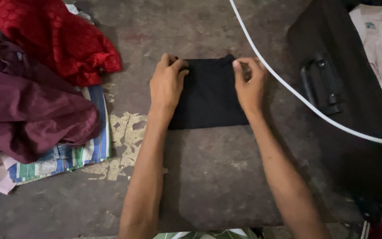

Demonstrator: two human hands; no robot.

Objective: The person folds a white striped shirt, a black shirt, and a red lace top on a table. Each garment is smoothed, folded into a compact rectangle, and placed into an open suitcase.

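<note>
below, we see a folded black cloth (208, 95) lying flat on the worn concrete floor (217, 177), between our two hands. our left hand (166, 84) rests on its left edge, fingers curled at the upper corner; our right hand (249, 84) pinches the upper right corner. a white cable (297, 95) crosses just beside it. a dark suitcase (332, 75) is cut off at right; the heap of red (54, 35) and maroon clothes (27, 106) runs off the left edge.
</note>
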